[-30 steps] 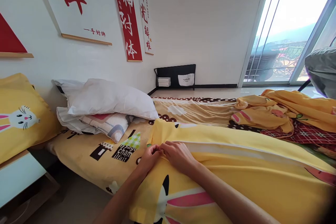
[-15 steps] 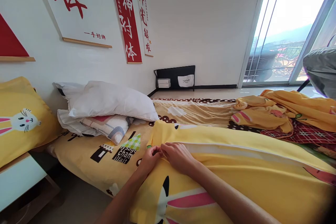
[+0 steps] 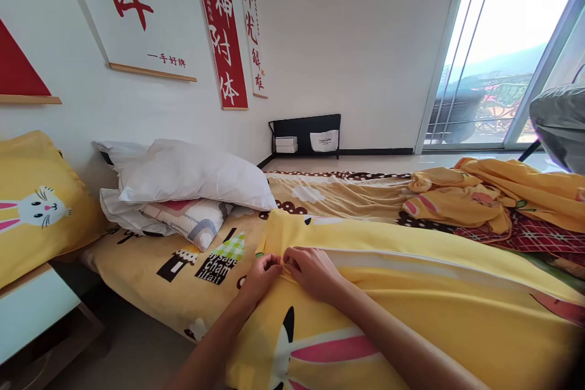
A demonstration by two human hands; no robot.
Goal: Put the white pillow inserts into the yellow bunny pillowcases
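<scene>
Head view: your left hand (image 3: pixel 260 275) and right hand (image 3: pixel 314 271) meet at the left end of the white strip (image 3: pixel 411 265) on the yellow cover (image 3: pixel 457 311), each closed in a fingertip pinch on it. The yellow cover lies spread over the tan patterned sheet (image 3: pixel 150 292) in front of you, one corner near the white pillow (image 3: pixel 192 173). You seem to be on fine finger work at the strip's end; whether a fastener or only cloth sits in your pinch is too small to tell. Any pull along the strip would call for your left pinch to anchor that end.
</scene>
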